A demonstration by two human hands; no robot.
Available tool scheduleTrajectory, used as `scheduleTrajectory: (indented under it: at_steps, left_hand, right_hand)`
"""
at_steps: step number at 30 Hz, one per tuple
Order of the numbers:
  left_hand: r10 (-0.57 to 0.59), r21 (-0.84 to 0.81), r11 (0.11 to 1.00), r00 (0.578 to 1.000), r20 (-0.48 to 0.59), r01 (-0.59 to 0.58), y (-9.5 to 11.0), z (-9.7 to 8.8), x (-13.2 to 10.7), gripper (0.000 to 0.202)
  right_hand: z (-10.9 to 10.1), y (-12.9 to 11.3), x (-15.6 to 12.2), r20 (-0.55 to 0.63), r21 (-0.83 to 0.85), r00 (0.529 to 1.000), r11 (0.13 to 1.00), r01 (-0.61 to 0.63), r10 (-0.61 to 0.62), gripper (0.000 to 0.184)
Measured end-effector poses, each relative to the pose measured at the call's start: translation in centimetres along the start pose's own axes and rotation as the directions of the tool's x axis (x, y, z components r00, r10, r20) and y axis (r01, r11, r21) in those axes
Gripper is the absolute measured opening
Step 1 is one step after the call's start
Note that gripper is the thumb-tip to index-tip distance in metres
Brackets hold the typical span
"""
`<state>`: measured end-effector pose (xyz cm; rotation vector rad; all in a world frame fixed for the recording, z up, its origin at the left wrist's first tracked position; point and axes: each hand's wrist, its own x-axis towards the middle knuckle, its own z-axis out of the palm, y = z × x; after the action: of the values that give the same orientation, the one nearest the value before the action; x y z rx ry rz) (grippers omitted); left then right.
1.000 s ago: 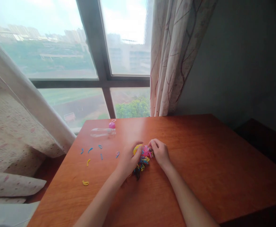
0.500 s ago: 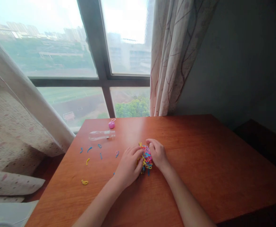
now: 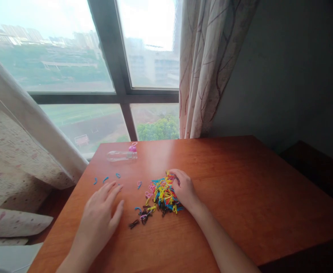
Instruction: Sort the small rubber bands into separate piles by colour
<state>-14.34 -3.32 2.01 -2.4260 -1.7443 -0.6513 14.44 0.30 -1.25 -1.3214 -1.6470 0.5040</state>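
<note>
Messy pile of colorful hair elastics (image 3: 164,195) mid-worktop (image 3: 226,170), right hand (image 3: 185,189) curled against its right side, can't tell if those fingers are pinching any. Left hand (image 3: 102,212) is off to the left, fingers spread, near some stray blue elastics (image 3: 106,179). Clear bottle (image 3: 117,156) lies sideways farther back, by the window (image 3: 123,99).

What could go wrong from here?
1. The clear bottle lies on its side near the table's far edge; a knock might roll it off.
2. The right hand is at a loose pile of colored loops; pushing could scatter them.
3. The left hand partly blocks the view of stray loops; some might be missed.
</note>
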Motion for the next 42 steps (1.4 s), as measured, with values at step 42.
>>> scheduleTrajectory:
  at_steps: [42]
  left_hand:
    - [-0.369,0.182,0.916,0.928,0.041,0.357,-3.5,-1.8,4.5,0.045]
  right_hand:
    - [-1.2,0.6,0.3,-0.056,0.136,0.992,0.985,-0.107,0.116,0.028]
